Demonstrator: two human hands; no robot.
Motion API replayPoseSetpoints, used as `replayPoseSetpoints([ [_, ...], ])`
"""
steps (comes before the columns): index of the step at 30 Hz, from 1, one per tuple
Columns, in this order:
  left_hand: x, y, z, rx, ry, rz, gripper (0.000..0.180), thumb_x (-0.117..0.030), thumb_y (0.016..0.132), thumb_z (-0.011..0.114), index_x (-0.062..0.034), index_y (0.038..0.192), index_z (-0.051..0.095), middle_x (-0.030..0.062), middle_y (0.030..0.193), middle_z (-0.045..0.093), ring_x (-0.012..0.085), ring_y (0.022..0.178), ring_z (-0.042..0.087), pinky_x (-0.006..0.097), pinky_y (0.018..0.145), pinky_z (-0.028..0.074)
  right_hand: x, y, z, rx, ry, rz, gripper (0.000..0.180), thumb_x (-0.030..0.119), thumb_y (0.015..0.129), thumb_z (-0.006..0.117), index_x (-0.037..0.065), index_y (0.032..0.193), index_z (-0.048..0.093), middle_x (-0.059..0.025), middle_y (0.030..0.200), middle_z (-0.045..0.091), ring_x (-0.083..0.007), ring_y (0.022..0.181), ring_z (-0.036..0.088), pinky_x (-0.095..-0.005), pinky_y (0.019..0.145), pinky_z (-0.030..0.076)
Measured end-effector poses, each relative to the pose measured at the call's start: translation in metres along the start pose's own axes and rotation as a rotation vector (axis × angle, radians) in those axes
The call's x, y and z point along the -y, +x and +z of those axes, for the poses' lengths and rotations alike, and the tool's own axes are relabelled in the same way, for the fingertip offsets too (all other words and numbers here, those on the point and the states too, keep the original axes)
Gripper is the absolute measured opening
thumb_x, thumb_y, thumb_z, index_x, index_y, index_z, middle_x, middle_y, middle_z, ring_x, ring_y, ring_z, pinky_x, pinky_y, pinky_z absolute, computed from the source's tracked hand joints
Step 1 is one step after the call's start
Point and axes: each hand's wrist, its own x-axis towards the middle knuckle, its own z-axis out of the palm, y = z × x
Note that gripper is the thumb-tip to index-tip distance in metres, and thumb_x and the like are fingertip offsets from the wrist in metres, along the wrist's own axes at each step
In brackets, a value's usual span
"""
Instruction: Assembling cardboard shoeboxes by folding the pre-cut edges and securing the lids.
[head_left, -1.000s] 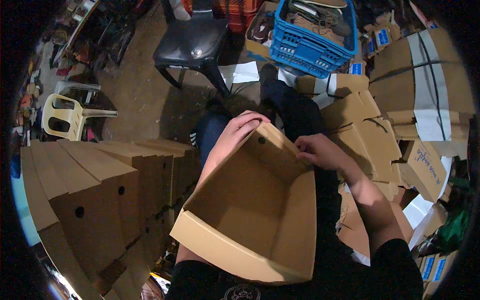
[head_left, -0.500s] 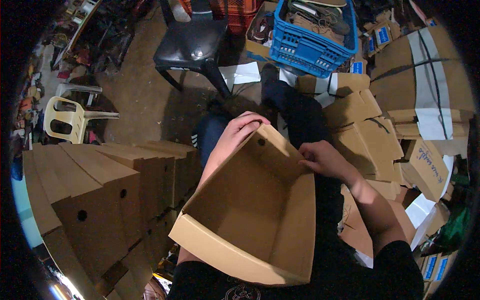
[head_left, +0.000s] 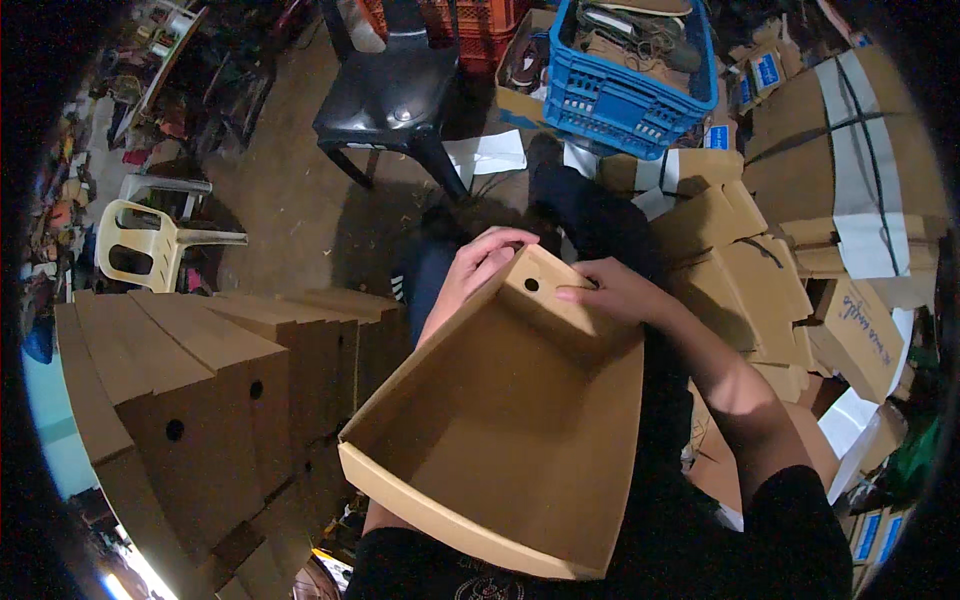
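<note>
An open brown cardboard box, shaped like a shoebox without a lid, rests over my lap with its inside facing up. My left hand is closed on the far left corner, fingers bent over the rim. At the far end wall, which has a small round hole, my right hand grips the top edge. Its thumb presses on the inner face beside the hole, while its other fingers are partly hidden behind the wall.
Stacked cardboard boxes stand close on my left. More cartons are piled to the right, below a large strapped bundle. Ahead are a black plastic chair, a blue crate of shoes and a cream chair.
My right hand has shifted left along the far wall, its thumb now near the hole. The far wall's inner face shows more, and the box has tilted slightly.
</note>
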Motion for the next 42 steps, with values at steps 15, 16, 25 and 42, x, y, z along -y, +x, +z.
replayPoseSetpoints([
  [15,-0.018,-0.118,-0.046,-0.455,-0.733,-0.121,0.07,-0.054,0.11,0.037,0.0013,0.15,0.051,0.0176,0.153,0.056,0.0298,0.142,0.05,0.045,0.123,0.033,0.079,-0.068,-0.126,-0.358,-0.551,0.188,0.041,0.04,0.098,0.062,0.004,0.114,0.073,-0.0254,0.102,0.074,-0.0421,0.095,0.073,-0.049,0.083,0.055],
  [16,-0.017,-0.124,-0.045,-0.495,-0.67,-0.104,0.071,-0.056,0.11,0.036,0.0003,0.151,0.05,0.0166,0.154,0.054,0.0291,0.144,0.048,0.044,0.124,0.03,0.065,-0.064,-0.123,-0.285,-0.485,0.243,0.042,0.04,0.098,0.061,0.004,0.115,0.073,-0.025,0.104,0.074,-0.0421,0.097,0.073,-0.0496,0.085,0.055],
  [25,-0.071,-0.108,-0.015,-0.396,-0.286,-0.189,0.094,-0.027,0.085,0.063,-0.0069,0.167,0.022,0.0139,0.166,0.035,0.0284,0.155,0.032,0.041,0.127,0.022,0.037,-0.072,-0.088,-0.366,-0.43,0.182,0.038,0.032,0.101,0.06,0.0,0.117,0.072,-0.0152,0.084,0.073,-0.0184,0.079,0.069,-0.0397,0.076,0.054],
  [42,-0.051,-0.102,0.002,-0.538,-0.605,-0.034,0.098,-0.037,0.084,0.067,-0.0119,0.169,0.024,0.0117,0.175,0.02,0.03,0.159,0.024,0.044,0.129,0.021,0.016,-0.084,-0.031,-0.391,1.129,-0.184,0.081,0.018,0.098,0.065,0.015,0.169,0.025,-0.0112,0.154,0.053,-0.027,0.13,0.06,-0.0432,0.107,0.053],
])
